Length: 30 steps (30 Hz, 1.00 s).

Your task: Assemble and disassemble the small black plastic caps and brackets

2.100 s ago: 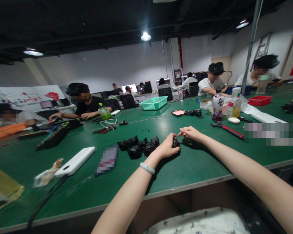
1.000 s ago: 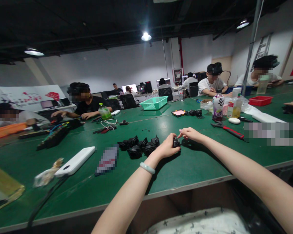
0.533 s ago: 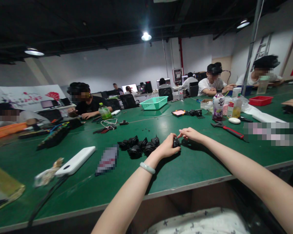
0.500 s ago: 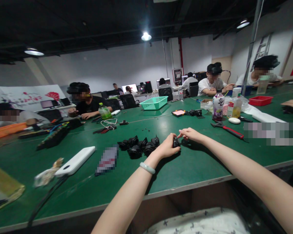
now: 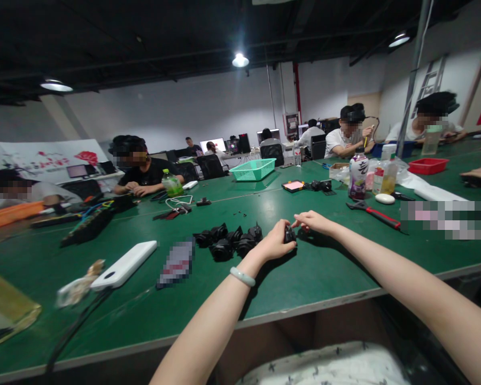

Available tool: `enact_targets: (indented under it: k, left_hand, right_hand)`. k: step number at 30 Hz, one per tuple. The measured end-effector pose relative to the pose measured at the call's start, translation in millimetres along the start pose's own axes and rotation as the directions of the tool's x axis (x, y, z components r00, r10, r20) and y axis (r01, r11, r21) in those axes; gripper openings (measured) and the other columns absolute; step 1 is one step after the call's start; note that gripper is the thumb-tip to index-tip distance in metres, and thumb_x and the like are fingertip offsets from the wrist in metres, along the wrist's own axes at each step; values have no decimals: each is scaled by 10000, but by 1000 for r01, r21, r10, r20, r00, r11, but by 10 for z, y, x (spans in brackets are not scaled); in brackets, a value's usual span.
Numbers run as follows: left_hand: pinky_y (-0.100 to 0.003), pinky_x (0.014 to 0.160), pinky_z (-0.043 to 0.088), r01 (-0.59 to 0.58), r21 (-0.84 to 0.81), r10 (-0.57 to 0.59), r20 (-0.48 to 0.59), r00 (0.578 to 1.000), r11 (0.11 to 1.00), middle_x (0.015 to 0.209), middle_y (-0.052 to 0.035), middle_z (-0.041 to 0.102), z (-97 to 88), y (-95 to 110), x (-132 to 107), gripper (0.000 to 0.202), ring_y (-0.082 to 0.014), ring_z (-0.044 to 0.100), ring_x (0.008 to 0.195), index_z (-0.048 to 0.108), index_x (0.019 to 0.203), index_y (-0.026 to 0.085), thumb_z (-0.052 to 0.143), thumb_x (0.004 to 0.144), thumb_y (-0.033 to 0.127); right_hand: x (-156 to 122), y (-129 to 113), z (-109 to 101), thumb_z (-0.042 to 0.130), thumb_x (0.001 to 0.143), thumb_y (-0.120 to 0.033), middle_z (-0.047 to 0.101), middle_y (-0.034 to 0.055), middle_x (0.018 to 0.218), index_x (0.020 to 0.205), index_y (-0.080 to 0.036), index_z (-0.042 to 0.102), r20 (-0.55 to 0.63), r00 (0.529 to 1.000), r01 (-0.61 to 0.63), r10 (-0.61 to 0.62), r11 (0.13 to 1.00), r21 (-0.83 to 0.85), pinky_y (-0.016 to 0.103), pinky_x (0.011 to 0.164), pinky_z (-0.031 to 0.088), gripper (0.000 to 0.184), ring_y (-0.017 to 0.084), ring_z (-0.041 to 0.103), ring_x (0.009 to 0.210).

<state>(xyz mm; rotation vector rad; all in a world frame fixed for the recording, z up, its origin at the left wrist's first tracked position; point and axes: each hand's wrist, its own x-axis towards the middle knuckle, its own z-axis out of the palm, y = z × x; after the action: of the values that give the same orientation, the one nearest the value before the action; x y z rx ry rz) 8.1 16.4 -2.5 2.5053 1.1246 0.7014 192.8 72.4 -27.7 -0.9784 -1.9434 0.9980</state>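
My left hand (image 5: 278,240), with a pale bangle on the wrist, is closed round a small black part (image 5: 290,234) at the middle of the table. The part looks like moulded plastic; my fingers cover much of it. Just to its right is my right hand (image 5: 310,221), its fingers bent and fingertips brought together close to the part. Whether those fingertips hold anything is too small to see. Several similar black parts (image 5: 222,249) lie in a cluster left of my left hand. A few tiny dark pieces (image 5: 239,214) lie beyond them.
A white power bank (image 5: 124,264) with a cable lies at left. Pliers with red-black handles (image 5: 379,216), a purple-labelled bottle (image 5: 358,177) and a red tray (image 5: 428,166) are at right. A green basket (image 5: 253,170) stands farther back. Several people sit around the green table (image 5: 324,289).
My hands stay almost in place, with the black part turned slightly in my left fingers. Across the table at right, a person in white has raised a hand holding something thin and yellow.
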Motion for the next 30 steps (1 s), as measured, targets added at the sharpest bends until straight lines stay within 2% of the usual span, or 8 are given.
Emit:
enact_targets:
  k: [7, 14, 20, 26, 30]
  left_hand:
    - [-350, 828, 380, -8, 4, 8, 12, 1000, 1000, 992, -66, 471, -11, 16, -9, 414, -209, 472, 925, 376, 1031, 156, 523, 652, 235]
    - [-353, 817, 385, 25, 7, -25, 9, 1000, 1000, 981, -64, 478, -9, 30, -6, 423, -211, 483, 908, 373, 1032, 155, 524, 645, 235]
    - [-344, 818, 385, 7, 19, -7, 8, 1000, 1000, 1000, -69, 469, -4, 10, -2, 433, -209, 483, 913, 365, 1047, 157, 522, 654, 248]
    - [-345, 816, 384, -7, 37, 6, 5, 1000, 999, 1004, -71, 463, 10, -23, 1, 441, -212, 479, 920, 356, 1051, 158, 522, 654, 256]
    - [-344, 817, 384, -32, 36, 32, 2, 999, 999, 1009, -71, 461, 13, -37, -2, 446, -213, 475, 925, 349, 1061, 162, 520, 661, 260]
  right_hand:
    - [4, -10, -25, 358, 759, -542, 495, 20, 554, 778, -92, 663, -28, 996, 88, -89, 995, -37, 207, 506, 333, 544, 93, 423, 524]
    - [28, 61, 14, 354, 748, -565, 499, 14, 530, 809, -82, 660, -18, 1000, 12, -13, 998, -69, 209, 478, 317, 576, 83, 396, 474]
    - [10, 11, -9, 348, 763, -539, 499, 15, 536, 757, -100, 670, -60, 994, 89, -95, 991, -98, 213, 514, 333, 545, 94, 425, 505]
    - [10, 36, 8, 349, 757, -549, 505, 19, 543, 791, -81, 661, -31, 999, 37, -40, 996, -82, 213, 494, 326, 564, 90, 409, 487]
    - [7, 4, -10, 351, 760, -544, 497, 16, 537, 771, -93, 667, -58, 994, 90, -96, 991, -95, 216, 521, 337, 551, 96, 426, 507]
